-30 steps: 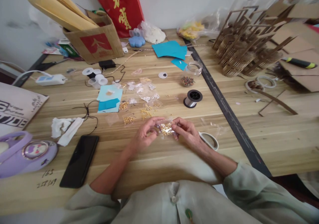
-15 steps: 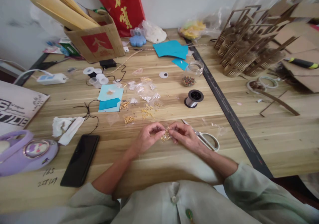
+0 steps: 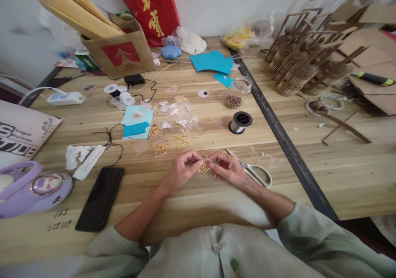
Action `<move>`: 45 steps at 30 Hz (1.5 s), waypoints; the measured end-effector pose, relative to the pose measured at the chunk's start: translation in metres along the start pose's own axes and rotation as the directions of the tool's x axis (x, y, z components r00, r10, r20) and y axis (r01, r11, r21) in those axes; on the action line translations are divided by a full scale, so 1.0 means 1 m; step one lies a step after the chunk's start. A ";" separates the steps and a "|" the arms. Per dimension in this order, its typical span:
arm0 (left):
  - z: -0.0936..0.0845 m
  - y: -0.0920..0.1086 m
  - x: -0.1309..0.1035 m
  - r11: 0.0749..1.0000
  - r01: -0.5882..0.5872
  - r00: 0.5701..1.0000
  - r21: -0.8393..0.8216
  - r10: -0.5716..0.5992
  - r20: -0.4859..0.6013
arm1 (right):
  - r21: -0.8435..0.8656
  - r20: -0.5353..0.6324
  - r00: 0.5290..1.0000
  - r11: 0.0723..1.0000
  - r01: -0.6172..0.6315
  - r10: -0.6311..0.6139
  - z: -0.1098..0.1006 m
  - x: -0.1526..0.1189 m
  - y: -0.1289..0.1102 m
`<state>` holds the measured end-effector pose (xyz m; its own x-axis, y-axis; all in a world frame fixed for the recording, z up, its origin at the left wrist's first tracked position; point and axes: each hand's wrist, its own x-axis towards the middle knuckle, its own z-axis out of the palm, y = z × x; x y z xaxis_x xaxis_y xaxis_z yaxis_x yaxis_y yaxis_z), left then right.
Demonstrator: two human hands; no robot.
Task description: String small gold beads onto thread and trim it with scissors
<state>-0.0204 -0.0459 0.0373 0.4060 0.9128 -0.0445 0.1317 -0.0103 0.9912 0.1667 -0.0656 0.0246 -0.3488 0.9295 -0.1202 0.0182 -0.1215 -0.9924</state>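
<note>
My left hand (image 3: 186, 169) and my right hand (image 3: 227, 168) face each other near the table's front, both with thumb and fingers pinched together. Between the fingertips is a cluster of small gold-coloured beads or charms (image 3: 204, 169); both hands appear to grip parts of it, though the finest pieces are too small to make out. Scissors (image 3: 258, 175) with white handles lie beside my right wrist, blades pointing up and left. Beyond the hands lie small heaps of gold beads (image 3: 160, 148) and a spool of thin wire (image 3: 240, 122).
A black phone (image 3: 99, 199) and a lilac bag-shaped object (image 3: 34, 189) lie left. Small plastic packets (image 3: 179, 111), blue sheets (image 3: 212, 61) and a jar of mixed beads (image 3: 234, 101) occupy the middle. Wooden baskets (image 3: 297, 71) stand right; a cardboard box (image 3: 120, 53) stands back left.
The fingertips have parted very slightly, and more of the gold cluster shows between them. Everything else stays in place.
</note>
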 end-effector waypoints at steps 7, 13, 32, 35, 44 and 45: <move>0.000 -0.002 0.001 0.998 0.059 0.998 -0.018 -0.059 -0.006 | 0.021 -0.021 1.000 1.000 -0.009 0.010 0.001 0.000 0.000; -0.004 -0.004 0.001 0.999 0.044 0.999 0.023 -0.045 0.009 | 0.046 -0.027 1.000 0.999 -0.014 0.015 0.000 0.000 -0.001; 0.000 -0.003 0.001 0.990 0.100 0.994 -0.098 -0.094 0.057 | 0.070 -0.021 0.999 0.997 0.028 -0.027 0.002 0.001 -0.004; -0.001 -0.005 0.001 0.985 0.101 0.995 -0.139 -0.098 0.029 | 0.074 -0.004 1.000 0.997 0.011 -0.010 0.002 0.001 -0.003; 0.000 -0.009 0.002 0.969 0.109 0.994 -0.222 -0.112 -0.001 | 0.016 -0.025 0.999 1.000 0.020 -0.019 0.002 0.002 -0.004; 0.000 -0.008 0.002 0.968 0.107 0.994 -0.227 -0.110 0.001 | 0.002 -0.031 0.999 1.000 0.019 -0.019 0.002 0.002 -0.005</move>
<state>-0.0211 -0.0440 0.0290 0.3901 0.9080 -0.1531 -0.0343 0.1805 0.9830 0.1638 -0.0644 0.0289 -0.3195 0.9421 -0.1021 0.0099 -0.1044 -0.9945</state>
